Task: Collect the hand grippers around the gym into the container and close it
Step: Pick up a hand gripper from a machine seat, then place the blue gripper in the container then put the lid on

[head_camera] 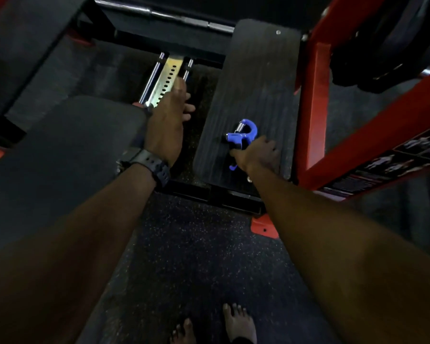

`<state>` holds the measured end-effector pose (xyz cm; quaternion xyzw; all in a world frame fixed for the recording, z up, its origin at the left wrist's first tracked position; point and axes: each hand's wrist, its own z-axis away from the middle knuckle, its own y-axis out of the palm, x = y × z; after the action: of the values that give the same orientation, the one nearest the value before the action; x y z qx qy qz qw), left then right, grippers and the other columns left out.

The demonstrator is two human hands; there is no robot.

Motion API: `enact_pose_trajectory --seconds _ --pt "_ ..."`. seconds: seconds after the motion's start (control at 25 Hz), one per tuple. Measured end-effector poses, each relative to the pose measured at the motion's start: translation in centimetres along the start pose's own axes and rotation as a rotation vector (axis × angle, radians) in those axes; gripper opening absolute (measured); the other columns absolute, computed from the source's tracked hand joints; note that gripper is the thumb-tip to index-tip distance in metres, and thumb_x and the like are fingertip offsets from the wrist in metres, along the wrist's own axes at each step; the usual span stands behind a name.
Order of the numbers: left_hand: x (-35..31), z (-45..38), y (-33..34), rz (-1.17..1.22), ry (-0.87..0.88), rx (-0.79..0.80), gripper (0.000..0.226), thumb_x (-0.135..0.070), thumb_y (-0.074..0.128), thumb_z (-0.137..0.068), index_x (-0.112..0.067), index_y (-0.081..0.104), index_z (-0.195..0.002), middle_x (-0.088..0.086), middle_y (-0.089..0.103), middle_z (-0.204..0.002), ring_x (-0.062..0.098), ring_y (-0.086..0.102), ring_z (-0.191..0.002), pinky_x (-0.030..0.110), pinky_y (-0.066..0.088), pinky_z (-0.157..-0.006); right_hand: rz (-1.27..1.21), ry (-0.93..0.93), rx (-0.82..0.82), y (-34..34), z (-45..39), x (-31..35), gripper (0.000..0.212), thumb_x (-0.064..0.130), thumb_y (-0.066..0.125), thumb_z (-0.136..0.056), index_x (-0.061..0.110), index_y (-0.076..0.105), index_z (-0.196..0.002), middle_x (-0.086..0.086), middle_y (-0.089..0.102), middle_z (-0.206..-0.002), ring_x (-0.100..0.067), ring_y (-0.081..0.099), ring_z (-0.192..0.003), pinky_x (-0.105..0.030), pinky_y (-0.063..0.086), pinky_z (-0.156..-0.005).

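A blue hand gripper (243, 134) with a silver spring lies on a black ribbed footplate (258, 78) of a gym machine. My right hand (257, 155) rests on top of its lower handles, fingers curled over them; the blue handle tip shows under my wrist. My left hand (169, 115), with a black watch at the wrist, hovers left of the plate above the floor, fingers apart and holding nothing. No container is in view.
Red machine frame beams (315, 100) rise on the right. A black padded seat (60, 150) sits at the left. A perforated metal adjustment bar with chrome rods (168, 75) lies beyond my left hand. My bare feet (238, 324) stand on speckled rubber flooring.
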<state>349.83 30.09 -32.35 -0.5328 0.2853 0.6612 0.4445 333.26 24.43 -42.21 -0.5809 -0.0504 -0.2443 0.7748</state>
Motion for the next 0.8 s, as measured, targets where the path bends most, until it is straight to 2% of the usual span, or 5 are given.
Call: enact_pose_trajectory --seconds 0.12,0.24,0.52,0.68,0.8 --pt "-1.3 0.5 -0.3 0.014 0.015 0.006 0.062 -0.079 0.035 -0.067 -0.031 0.061 -0.094 0.0 0.067 -0.102 0.017 0.06 -0.099 0.031 0.043 -0.084 -0.031 -0.012 0.123 -1.4 -0.1 -0.1 0.066 0.049 0.076 -0.079 0.012 0.06 -0.131 -0.009 0.073 -0.102 -0.024 0.066 -0.1 -0.03 0.049 -0.077" --pt "-5.8 0.8 -0.9 0.087 -0.004 -0.027 0.065 -0.083 0.04 -0.062 -0.029 0.063 -0.089 -0.003 0.067 -0.093 0.016 0.057 -0.093 0.027 0.04 -0.073 -0.342 0.078 0.296 -5.4 1.4 1.6 0.045 0.046 0.063 -0.088 0.012 0.071 -0.117 0.006 0.063 -0.041 -0.009 0.057 -0.054 -0.025 0.038 -0.051" --pt "-30.0 5.7 -3.9 0.159 0.267 -0.015 0.048 -0.064 0.042 -0.078 -0.024 0.062 -0.097 0.0 0.064 -0.093 0.011 0.055 -0.081 0.024 0.041 -0.069 -1.033 -0.132 0.398 -29.3 9.7 15.8 0.024 0.029 0.064 -0.088 0.013 0.059 -0.07 -0.005 0.054 -0.059 -0.02 0.05 -0.052 -0.032 0.037 -0.056" --pt "-49.7 12.5 -7.6 0.249 0.413 -0.038 0.045 -0.062 0.047 -0.073 -0.022 0.058 -0.09 -0.001 0.058 -0.083 0.008 0.049 -0.069 0.02 0.033 -0.059 -1.271 -0.361 0.447 -47.0 17.6 24.4 0.024 0.016 0.053 -0.099 0.012 0.059 -0.076 -0.002 0.056 -0.063 -0.015 0.055 -0.053 -0.03 0.044 -0.055" --pt "-59.4 16.8 -10.0 0.173 0.581 -0.118 0.055 -0.072 0.038 -0.078 -0.025 0.064 -0.093 0.003 0.067 -0.091 0.012 0.057 -0.077 0.025 0.04 -0.066 -1.216 -0.604 0.301 -57.4 23.7 29.0 0.015 0.023 0.068 -0.092 0.018 0.066 -0.078 -0.001 0.061 -0.07 -0.016 0.055 -0.061 -0.031 0.045 -0.057"
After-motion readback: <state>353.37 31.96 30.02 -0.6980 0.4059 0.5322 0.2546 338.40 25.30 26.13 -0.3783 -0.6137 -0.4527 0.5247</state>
